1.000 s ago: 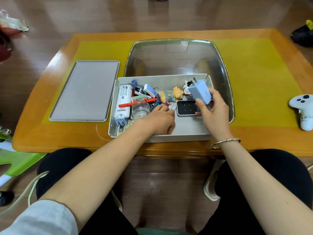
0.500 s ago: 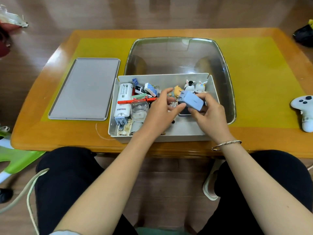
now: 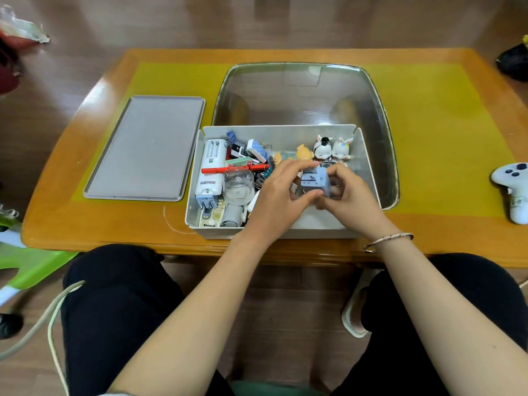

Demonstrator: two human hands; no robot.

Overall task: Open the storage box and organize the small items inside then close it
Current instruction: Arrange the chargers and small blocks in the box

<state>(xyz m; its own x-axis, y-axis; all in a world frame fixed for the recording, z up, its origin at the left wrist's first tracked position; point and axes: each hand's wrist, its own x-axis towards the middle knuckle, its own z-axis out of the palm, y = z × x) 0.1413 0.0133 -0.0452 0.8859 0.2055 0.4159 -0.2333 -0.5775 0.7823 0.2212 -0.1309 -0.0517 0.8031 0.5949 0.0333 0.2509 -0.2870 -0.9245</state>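
Head view: both hands met over the open box (image 3: 363,178). The left hand (image 3: 281,195) and right hand (image 3: 347,192) together pinched the blue charger (image 3: 315,180), held just above the box's right half, figurines (image 3: 331,148) just beyond, lid (image 3: 148,147) well left.

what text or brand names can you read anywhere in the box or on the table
"Shince": on the cream item at the near left corner of the storage box.
White power strip: printed labels, too small to read.
Black item near the far wall: white marks, too blurred to read.
Blue charger, gripped by the left hand and the right hand: small marks, unreadable.
Grey lid, white game controller: no text visible.
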